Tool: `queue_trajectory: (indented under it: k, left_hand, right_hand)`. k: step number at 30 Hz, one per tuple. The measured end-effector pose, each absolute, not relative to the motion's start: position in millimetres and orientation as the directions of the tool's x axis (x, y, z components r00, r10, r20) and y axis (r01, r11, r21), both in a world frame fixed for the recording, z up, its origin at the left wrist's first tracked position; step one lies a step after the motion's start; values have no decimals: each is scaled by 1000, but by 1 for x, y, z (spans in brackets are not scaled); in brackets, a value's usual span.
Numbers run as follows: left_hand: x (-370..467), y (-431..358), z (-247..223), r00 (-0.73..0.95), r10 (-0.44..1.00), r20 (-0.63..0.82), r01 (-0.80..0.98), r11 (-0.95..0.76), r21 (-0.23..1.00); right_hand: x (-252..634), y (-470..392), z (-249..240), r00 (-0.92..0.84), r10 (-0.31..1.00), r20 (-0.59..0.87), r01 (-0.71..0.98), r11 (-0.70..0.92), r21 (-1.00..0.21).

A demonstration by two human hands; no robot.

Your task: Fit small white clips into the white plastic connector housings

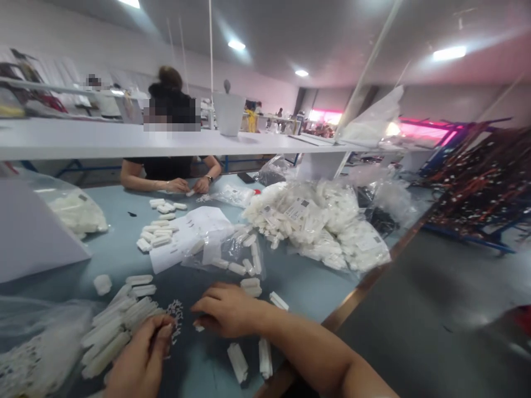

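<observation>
My left hand is closed in a pinch beside a pile of tiny white pieces; what its fingertips hold cannot be made out. Across the pile, my right hand hovers low over the table with curved fingers apart. A small white piece shows just under its thumb. Stacked white ribbed plastic strips lie left of the pile, partly behind my left hand. More white strip bundles rest on both sides of my right forearm.
Clear bags of white parts heap at the back right. A paper sheet and a bag of strips lie mid-table. Opposite, a co-worker's hands handle small parts under a white shelf. Another clear bag fills the near left.
</observation>
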State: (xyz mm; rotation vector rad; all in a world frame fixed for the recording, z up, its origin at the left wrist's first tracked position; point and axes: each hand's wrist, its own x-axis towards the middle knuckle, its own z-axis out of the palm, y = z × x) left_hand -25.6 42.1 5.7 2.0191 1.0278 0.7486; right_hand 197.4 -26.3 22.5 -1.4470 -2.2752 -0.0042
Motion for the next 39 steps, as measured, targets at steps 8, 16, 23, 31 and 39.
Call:
queue_trajectory:
  k: [8, 16, 23, 31, 39]
  left_hand:
    - [-4, 18, 14, 461, 750, -473, -1, 534, 846]
    - [3, 7, 38, 488, 684, -542, -3, 622, 783]
    - [6, 1, 34, 579, 622, -527, -95, 693, 715]
    - [4, 8, 30, 555, 648, -521, -43, 649, 760]
    - [0, 9, 18, 626, 777, -73, 502, -329, 800]
  right_hand:
    - [183, -25, 6, -379, 854, 357, 815, 491, -309]
    - [180, -29, 6, -389, 849, 358, 836, 489, -249]
    - [180, -44, 19, -394, 816, 422, 795, 533, -289]
    - [209, -47, 26, -195, 852, 485, 658, 481, -579]
    - [224, -47, 33, -266, 937, 228, 732, 350, -584]
